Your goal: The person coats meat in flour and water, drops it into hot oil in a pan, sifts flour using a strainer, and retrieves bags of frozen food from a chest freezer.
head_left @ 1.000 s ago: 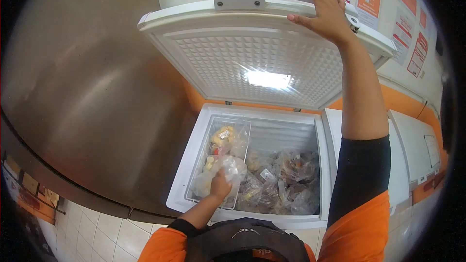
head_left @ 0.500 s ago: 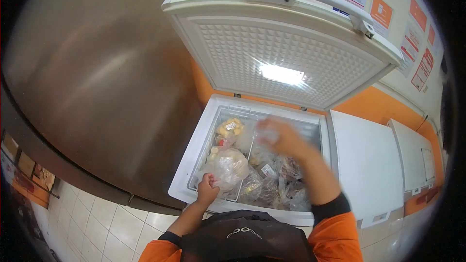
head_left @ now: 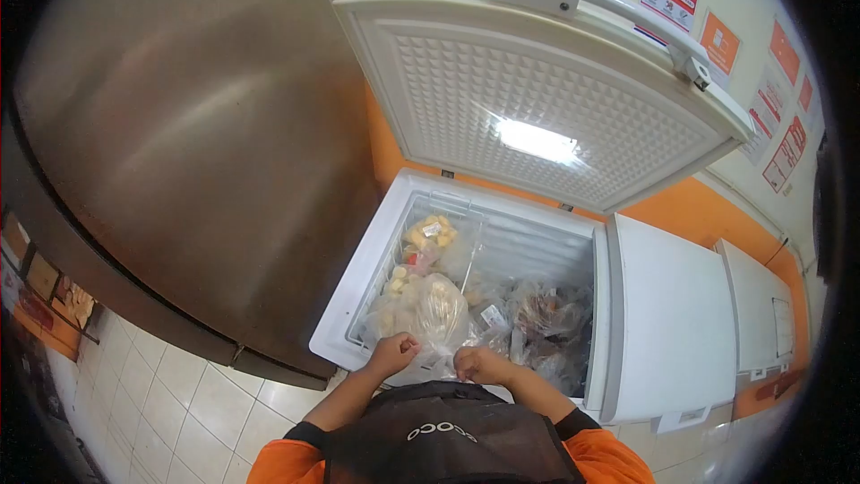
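A clear plastic bag [head_left: 441,307] with pale, rounded contents lies at the front of the open chest freezer [head_left: 336,323], over the wire basket on its left side. My left hand [head_left: 394,355] is closed at the bag's near left edge, fingers pinched on the film. Just to the right, my right hand [head_left: 482,365] is also closed, gripping the gathered plastic of the bag near the freezer's front rim. Behind the bag, a bag of yellow pieces [head_left: 432,233] with a white label sits in the basket.
Several clear bags of frozen food [head_left: 542,314] fill the right side of the freezer. Its raised lid [head_left: 537,99] leans back against the wall. A large brown metal surface [head_left: 197,152] stands on the left, a closed white freezer [head_left: 672,305] on the right.
My right hand has come down from above the freezer's middle to the bag at the front, beside my left hand. The bag's plastic is now drawn toward me. The view has shifted slightly.
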A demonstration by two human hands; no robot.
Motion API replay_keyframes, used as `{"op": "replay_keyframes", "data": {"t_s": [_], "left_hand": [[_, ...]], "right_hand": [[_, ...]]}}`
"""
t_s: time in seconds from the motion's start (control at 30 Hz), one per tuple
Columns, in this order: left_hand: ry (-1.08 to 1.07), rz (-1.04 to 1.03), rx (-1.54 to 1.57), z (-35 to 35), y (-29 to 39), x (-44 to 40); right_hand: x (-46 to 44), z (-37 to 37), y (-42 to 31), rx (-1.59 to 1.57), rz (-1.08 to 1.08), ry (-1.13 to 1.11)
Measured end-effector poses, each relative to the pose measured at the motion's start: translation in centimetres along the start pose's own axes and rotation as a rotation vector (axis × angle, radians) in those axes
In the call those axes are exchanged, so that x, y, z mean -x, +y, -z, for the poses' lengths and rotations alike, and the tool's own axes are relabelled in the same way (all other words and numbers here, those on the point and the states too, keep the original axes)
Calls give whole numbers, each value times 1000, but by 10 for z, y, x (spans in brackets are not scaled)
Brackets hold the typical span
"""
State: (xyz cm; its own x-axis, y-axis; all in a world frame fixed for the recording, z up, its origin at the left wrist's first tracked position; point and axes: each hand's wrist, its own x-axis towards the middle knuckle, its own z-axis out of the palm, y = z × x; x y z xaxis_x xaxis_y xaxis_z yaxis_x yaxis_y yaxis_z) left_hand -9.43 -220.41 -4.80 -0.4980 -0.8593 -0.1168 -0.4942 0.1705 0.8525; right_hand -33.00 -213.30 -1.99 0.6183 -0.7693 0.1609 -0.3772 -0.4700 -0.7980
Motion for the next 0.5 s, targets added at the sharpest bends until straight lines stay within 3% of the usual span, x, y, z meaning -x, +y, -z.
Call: {"op": "replay_keyframes", "data": {"t_s": [0.1, 0.2, 0.4, 0.5], "left_hand": [[-87, 34, -164, 0, 19, -8], [123, -481, -348, -4, 22, -23], [-143, -597, -343, -8, 37, -33], [-147, -607, -419, -15, 34, -36]], "right_hand": [[11, -5, -1, -87, -28, 86], [12, -2, -7, -124, -14, 137], [13, 5, -16, -100, -18, 137], [14, 6, -16, -87, -8, 138]]}}
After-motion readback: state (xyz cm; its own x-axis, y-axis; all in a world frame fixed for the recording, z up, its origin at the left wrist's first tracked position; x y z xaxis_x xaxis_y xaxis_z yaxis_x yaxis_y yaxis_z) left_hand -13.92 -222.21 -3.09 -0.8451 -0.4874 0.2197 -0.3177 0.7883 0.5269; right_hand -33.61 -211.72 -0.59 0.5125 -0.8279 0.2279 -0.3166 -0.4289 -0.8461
